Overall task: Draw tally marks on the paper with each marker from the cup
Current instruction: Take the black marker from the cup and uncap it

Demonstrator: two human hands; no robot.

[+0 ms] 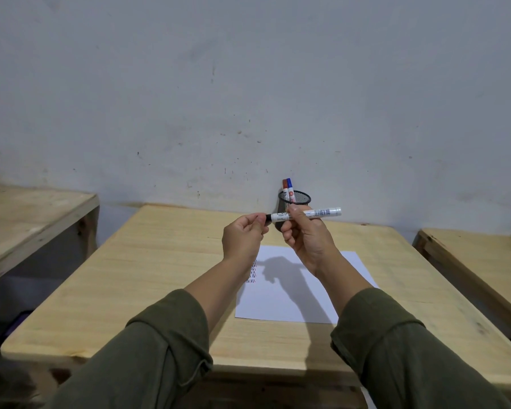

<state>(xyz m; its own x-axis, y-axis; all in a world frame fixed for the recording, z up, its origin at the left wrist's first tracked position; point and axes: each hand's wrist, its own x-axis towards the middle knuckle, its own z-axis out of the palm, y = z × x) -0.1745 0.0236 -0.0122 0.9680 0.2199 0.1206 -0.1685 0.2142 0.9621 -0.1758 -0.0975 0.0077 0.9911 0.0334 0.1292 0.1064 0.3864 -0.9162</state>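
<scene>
I hold a white marker (322, 213) level above the table, in front of the cup. My right hand (306, 237) grips its barrel. My left hand (244, 236) pinches its black cap (268, 217) at the left end. A black mesh cup (299, 198) stands at the far edge by the wall, with a red-capped marker (285, 184) and a blue-capped marker (289, 183) upright in it. White paper (289, 296) lies on the wooden table (148, 267) below my hands, with rows of black tally marks (252, 274) near its left edge.
A grey wall rises right behind the table. A second wooden table (33, 219) stands to the left and a third (478, 261) to the right, with gaps between them. My hands cast a shadow across the paper.
</scene>
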